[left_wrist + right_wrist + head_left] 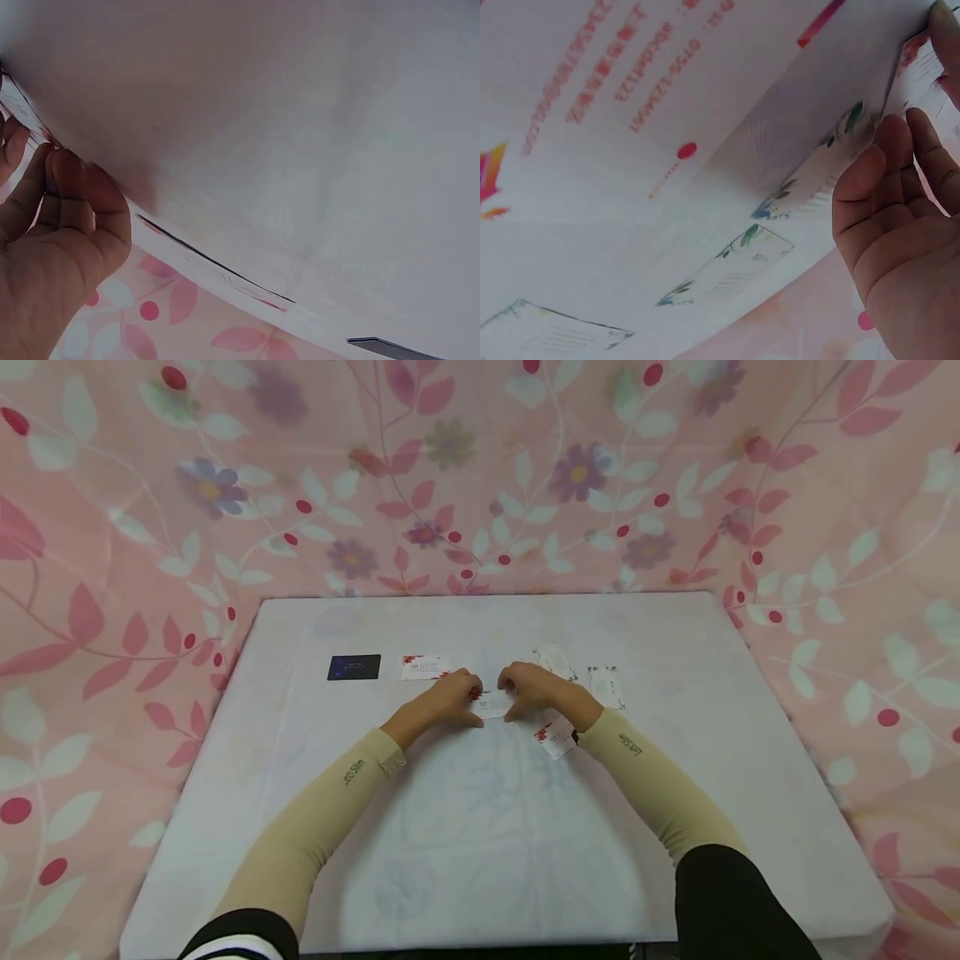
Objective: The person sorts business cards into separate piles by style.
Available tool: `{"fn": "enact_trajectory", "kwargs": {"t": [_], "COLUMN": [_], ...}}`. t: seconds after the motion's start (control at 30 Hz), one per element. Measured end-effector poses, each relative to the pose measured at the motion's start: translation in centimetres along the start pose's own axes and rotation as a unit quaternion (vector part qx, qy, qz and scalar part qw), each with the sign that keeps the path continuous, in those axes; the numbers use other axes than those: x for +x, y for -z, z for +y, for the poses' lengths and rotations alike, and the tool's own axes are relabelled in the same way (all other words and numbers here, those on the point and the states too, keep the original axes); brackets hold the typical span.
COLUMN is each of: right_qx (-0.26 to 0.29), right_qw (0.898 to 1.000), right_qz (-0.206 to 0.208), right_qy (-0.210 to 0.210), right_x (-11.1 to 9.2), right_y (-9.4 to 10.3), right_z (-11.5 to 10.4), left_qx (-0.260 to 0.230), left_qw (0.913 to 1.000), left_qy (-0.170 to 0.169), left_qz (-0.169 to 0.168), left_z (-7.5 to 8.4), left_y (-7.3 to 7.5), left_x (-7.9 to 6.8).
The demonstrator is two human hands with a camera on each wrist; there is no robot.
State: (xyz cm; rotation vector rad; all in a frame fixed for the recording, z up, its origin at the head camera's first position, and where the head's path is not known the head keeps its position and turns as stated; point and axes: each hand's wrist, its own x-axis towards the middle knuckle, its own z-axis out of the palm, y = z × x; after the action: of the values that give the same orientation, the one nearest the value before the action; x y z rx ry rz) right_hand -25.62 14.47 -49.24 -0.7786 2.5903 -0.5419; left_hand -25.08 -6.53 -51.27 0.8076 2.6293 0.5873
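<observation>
A white business card with red flowers (492, 704) lies between both hands at the middle of the table. My left hand (454, 697) holds its left end, thumb at the near edge and curled fingers at the far edge. Likewise, my right hand (536, 687) grips the right end. In the left wrist view the card (22, 109) shows past the left fingertips (66, 169). The right wrist view shows the card (915, 64) beside the right fingers (892, 142). Part of it is hidden by the hands.
To the left lie a dark card (354, 667) and another red-flowered card (425, 667). Another card with red decoration (556, 737) sits under the right wrist. Leaf-bordered cards (555, 662) (727, 262) lie beyond the right hand and to its right. A white cloth covers the table (480, 860).
</observation>
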Motion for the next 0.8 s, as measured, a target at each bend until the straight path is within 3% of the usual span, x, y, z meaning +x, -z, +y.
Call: {"fn": "enact_trajectory", "kwargs": {"t": [0.3, 0.6, 0.8], "right_qx": [0.023, 0.0, 0.031], "right_qw": [1.0, 1.0, 0.999], "right_qz": [-0.01, 0.022, 0.032], "right_qy": [-0.01, 0.009, 0.027], "right_x": [0.0, -0.2, 0.0], "right_y": [-0.7, -1.5, -1.7], "right_z": [-0.2, 0.1, 0.6], "left_qx": [-0.004, -0.003, 0.002], "left_qw": [0.9999, 0.9998, 0.9999], "left_qy": [0.012, 0.013, 0.011], "left_qz": [-0.007, -0.016, -0.005], "left_z": [0.2, 0.2, -0.2], "left_y": [0.0, -0.1, -0.2], "left_x": [-0.2, -0.3, -0.4]}}
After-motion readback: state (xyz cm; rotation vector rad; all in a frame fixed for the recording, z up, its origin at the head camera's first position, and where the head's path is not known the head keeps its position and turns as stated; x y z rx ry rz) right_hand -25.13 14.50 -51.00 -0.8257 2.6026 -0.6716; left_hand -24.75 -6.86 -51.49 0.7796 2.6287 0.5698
